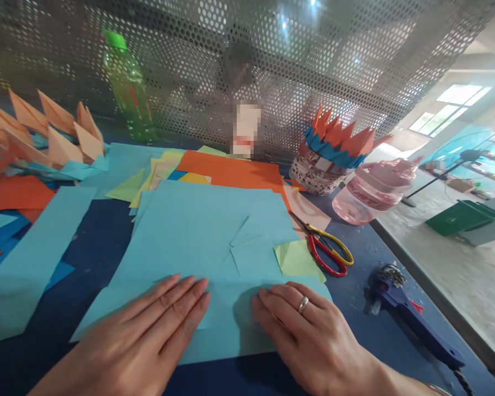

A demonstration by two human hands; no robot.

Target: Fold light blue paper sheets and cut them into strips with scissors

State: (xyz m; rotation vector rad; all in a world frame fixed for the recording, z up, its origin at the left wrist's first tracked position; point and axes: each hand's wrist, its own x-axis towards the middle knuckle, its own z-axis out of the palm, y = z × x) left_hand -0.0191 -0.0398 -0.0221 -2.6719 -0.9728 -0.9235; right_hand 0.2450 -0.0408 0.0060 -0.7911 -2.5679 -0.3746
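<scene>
- My left hand (148, 324) lies open and flat, fingers together and straight, its fingertips resting on the light blue paper sheet (190, 242); it grips nothing.
- My right hand (309, 330) is open too, fingers slightly curved, resting on the sheet's near edge, with a silver ring (303, 304) on one finger.
- The sheet lies on the dark blue tabletop (86, 258) right in front of me, between my hands and a stack of coloured paper. A small folded flap (247, 247) sits near its middle.
- A yellow-green paper square (297, 259) overlaps the sheet's right edge, just beside the red-and-yellow-handled scissors (325, 247).
- Further right lies a blue glue gun (400, 311) (its cord runs off past the table's near edge).
- Beyond the sheet is an orange paper sheet (231, 169), partly under it, with smaller green and yellow pieces to its left.
- Folded peach paper pieces (58, 137) stand in a row at the far left.
- At the far right of the table, a paper crown in orange and blue (334, 140) tops a patterned woven holder (319, 173), next to a pink plastic bottle (367, 192).
- A green bottle (127, 85) stands against the perforated metal screen (313, 55).
</scene>
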